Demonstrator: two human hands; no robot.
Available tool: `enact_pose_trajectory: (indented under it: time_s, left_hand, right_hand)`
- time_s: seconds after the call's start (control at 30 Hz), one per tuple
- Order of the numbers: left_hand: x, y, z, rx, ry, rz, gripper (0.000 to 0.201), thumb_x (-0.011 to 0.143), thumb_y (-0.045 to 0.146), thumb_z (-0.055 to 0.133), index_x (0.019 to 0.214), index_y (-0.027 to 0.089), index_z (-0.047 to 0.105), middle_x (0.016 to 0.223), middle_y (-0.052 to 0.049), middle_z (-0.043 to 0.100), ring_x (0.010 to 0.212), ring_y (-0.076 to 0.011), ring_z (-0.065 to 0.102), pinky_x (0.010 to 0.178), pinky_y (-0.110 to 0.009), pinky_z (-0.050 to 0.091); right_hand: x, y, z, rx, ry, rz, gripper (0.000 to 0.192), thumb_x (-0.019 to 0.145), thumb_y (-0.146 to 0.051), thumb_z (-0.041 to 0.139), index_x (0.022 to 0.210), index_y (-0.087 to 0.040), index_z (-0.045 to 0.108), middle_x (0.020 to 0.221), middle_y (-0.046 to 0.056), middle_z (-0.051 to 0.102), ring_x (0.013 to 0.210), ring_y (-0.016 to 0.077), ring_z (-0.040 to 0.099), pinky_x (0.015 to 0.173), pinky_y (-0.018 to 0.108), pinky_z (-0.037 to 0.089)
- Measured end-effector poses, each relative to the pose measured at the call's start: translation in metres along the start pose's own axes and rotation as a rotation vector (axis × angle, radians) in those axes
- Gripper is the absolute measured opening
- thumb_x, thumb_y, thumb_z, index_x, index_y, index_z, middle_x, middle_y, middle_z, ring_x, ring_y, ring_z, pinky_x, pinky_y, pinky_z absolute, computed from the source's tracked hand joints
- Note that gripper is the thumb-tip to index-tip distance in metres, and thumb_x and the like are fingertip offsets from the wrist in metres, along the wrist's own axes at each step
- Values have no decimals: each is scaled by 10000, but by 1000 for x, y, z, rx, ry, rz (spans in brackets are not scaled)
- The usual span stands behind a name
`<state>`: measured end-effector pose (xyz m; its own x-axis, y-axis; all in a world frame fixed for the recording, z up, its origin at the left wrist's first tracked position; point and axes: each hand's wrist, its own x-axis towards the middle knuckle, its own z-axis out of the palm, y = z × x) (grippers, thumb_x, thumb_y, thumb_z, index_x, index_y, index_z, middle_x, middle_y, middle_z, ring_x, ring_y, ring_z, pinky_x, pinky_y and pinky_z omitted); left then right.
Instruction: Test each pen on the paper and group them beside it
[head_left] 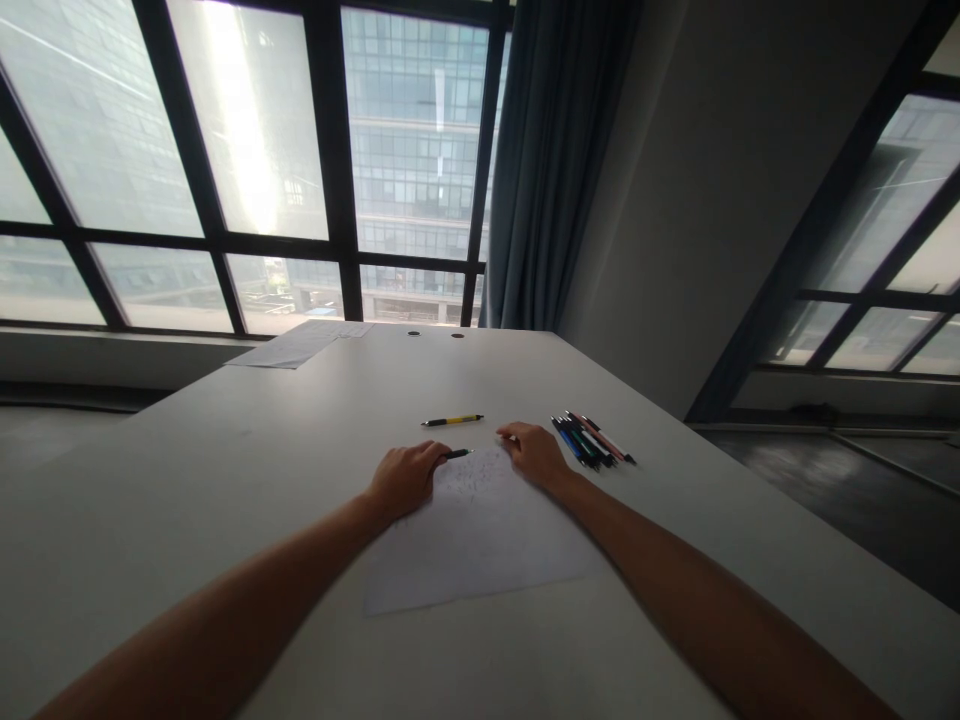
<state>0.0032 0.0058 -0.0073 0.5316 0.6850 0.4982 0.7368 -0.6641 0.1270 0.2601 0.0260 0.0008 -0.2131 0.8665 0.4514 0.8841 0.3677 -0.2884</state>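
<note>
A sheet of white paper [480, 555] lies on the table, with small dark scribbled marks near its far edge. My left hand [405, 480] rests at the sheet's far left side, closed on a dark pen [457, 454] whose tip points right over the marks. At the far right side of the sheet lies my right hand [536, 455], fingers bent loosely and slightly apart, with nothing visible in them. Beyond both hands, a yellow and black pen [452, 421] lies crosswise on the table.
Just right of my right hand is a cluster of several pens [589, 440], blue, black, green and reddish. More papers [296, 346] lie at the far left of the white table [300, 440]. Two round holes mark its far edge. Windows and a blue curtain [555, 170] stand behind.
</note>
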Motion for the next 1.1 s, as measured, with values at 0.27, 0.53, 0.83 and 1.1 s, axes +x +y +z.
enact_pose_trajectory:
  time_s: [0.27,0.53,0.83,1.1]
  left_hand:
    - [0,2,-4,9,-22,-12,272,946,229,409,1113,222,624,1035,-44,722,807,-206,699,674,-303,536]
    - [0,4,-6,5,-52,-37,281,947,236,398,1121,237,619,1061,-39,716,851,-201,697,714,-296,531]
    - [1,5,-6,2,-60,-46,290,950,242,389,1128,234,618,1065,-40,714,863,-211,696,724,-309,529]
    - [1,6,-8,20,-87,-85,272,944,237,393,1113,235,607,1055,-39,713,851,-214,690,713,-316,508]
  right_hand:
    - [2,-2,3,-38,13,-32,256,842,-132,584,1061,-203,696,1064,65,715,979,234,655,860,334,483]
    - [-6,-29,3,187,128,-354,114,875,-248,585,948,-197,657,927,51,675,681,152,600,739,310,479]
    - [-11,-34,8,401,132,-329,60,870,-228,597,846,-200,645,893,45,632,706,147,579,690,297,485]
    - [-10,-28,5,460,204,-266,35,790,-171,567,793,-197,590,852,30,614,675,140,562,645,288,460]
